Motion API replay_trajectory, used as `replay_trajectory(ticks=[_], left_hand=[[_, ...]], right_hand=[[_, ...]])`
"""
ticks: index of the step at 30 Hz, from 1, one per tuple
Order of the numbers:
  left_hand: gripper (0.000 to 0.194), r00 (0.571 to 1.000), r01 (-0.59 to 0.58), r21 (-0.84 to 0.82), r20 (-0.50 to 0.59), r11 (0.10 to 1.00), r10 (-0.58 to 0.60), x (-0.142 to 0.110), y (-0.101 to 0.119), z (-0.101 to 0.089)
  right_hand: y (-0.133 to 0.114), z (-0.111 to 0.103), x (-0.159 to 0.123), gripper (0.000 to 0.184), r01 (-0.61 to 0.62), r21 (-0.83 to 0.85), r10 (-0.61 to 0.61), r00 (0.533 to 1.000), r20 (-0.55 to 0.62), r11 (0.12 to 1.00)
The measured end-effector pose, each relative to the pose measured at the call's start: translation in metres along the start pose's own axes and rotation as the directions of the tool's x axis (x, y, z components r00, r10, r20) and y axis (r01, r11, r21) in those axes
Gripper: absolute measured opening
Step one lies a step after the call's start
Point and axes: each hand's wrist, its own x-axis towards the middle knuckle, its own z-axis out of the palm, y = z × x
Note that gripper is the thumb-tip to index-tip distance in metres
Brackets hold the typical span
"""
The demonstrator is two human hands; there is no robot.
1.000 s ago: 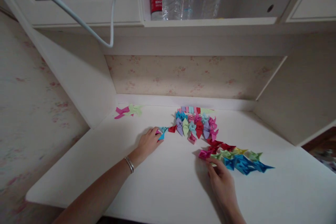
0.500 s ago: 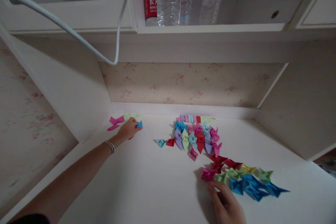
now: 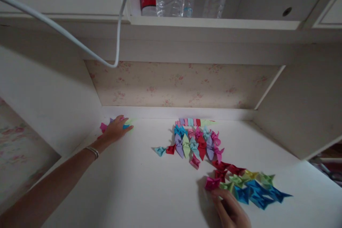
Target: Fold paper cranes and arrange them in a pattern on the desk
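Here's the left hand (image 3: pixel 116 129), reaching to the back left, thumb and fingers apart over a small paper pile; what lies under the palm is hidden. A blue paper piece (image 3: pixel 126 127) shows between thumb and fingers, a magenta piece (image 3: pixel 103 127) sticks out on the wrist side, and a light green strip (image 3: pixel 130 122) lies flat beyond. Down at the near edge of view, the right hand (image 3: pixel 232 208) has thumb and forefinger drawn close, right by a crisp magenta folded paper (image 3: pixel 212 183); can't tell whether they're pinching anything. Beside it, glossy blue folded papers (image 3: pixel 258 194) run long and sharp, tips off to the right. Up the middle, the red folded paper (image 3: pixel 202 146) stands lengthwise front to back, in line with purple and green neighbours. Out left, a light blue folded paper (image 3: pixel 160 151) lies crosswise, one point leftward, its other end just beside a small red one (image 3: pixel 171 149). And there's room: a broad white stretch of tabletop (image 3: pixel 149 185) between pile and cluster, bounded by the back ledge (image 3: pixel 149 112) and, at left, the side panel (image 3: pixel 66 89).
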Motion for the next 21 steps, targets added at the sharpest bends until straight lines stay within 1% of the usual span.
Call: replay_trajectory(ticks=[1, 2, 4, 5, 7, 9, 11, 12, 14, 16, 18, 19, 20, 21], left_hand=[[0.043, 0.995, -0.098, 0.025, 0.013, 0.995, 0.098, -0.010, 0.012, 0.008], [0.039, 0.986, -0.165, 0.025, 0.018, 0.986, 0.165, -0.021, 0.028, 0.017], [0.036, 0.966, -0.249, -0.044, 0.061, 0.968, 0.251, -0.045, 0.064, 0.035], [0.036, 0.961, -0.258, -0.097, 0.075, 0.961, 0.265, -0.057, 0.083, 0.044], [0.043, 0.945, -0.263, -0.174, 0.152, 0.949, 0.290, -0.076, 0.118, 0.061], [0.048, 0.938, -0.265, -0.166, 0.185, 0.950, 0.293, -0.089, 0.147, 0.076], [0.046, 0.938, -0.273, -0.123, 0.188, 0.954, 0.292, -0.095, 0.166, 0.087], [0.041, 0.936, -0.283, -0.101, 0.190, 0.954, 0.298, -0.096, 0.172, 0.091], [0.029, 0.926, -0.308, -0.074, 0.203, 0.948, 0.317, -0.097, 0.177, 0.096], [0.024, 0.917, -0.321, -0.067, 0.226, 0.945, 0.328, -0.096, 0.173, 0.095], [0.024, 0.913, -0.313, -0.084, 0.249, 0.946, 0.324, -0.094, 0.162, 0.091], [0.024, 0.915, -0.291, -0.108, 0.258, 0.950, 0.310, -0.092, 0.155, 0.087], [0.022, 0.926, -0.235, -0.155, 0.264, 0.960, 0.269, -0.089, 0.146, 0.083], [0.020, 0.942, -0.151, -0.211, 0.266, 0.966, 0.205, -0.086, 0.136, 0.078]], right_hand=[[-0.001, 0.000, 0.000, 0.029, -0.003, 0.001, 0.003, 1.000, -0.003, 1.000], [-0.003, 0.001, 0.000, 0.028, -0.006, 0.004, 0.006, 1.000, -0.007, 1.000], [-0.006, 0.001, -0.001, 0.028, -0.001, 0.014, 0.002, 1.000, -0.018, 1.000], [-0.008, 0.002, -0.001, 0.028, 0.001, 0.019, -0.001, 1.000, -0.021, 1.000], [-0.011, 0.002, -0.002, 0.029, 0.007, 0.029, -0.007, 1.000, -0.025, 1.000], [-0.012, 0.003, -0.003, 0.031, 0.006, 0.033, -0.006, 1.000, -0.022, 0.999], [-0.012, 0.002, -0.003, 0.031, 0.009, 0.037, -0.008, 1.000, -0.008, 0.999], [-0.011, 0.002, -0.004, 0.032, 0.012, 0.040, -0.012, 1.000, -0.004, 0.999], [-0.009, 0.002, -0.004, 0.032, 0.018, 0.041, -0.018, 1.000, -0.006, 0.999], [-0.007, 0.002, -0.005, 0.032, 0.030, 0.036, -0.029, 0.999, -0.019, 0.999], [-0.006, 0.002, -0.005, 0.031, 0.046, 0.030, -0.045, 0.999, -0.020, 0.999], [-0.005, 0.002, -0.006, 0.031, 0.056, 0.027, -0.056, 0.998, -0.016, 0.998], [-0.005, 0.002, -0.006, 0.031, 0.065, 0.024, -0.065, 0.998, -0.011, 0.998], [-0.005, 0.003, -0.006, 0.031, 0.073, 0.020, -0.073, 0.997, -0.004, 0.997]])
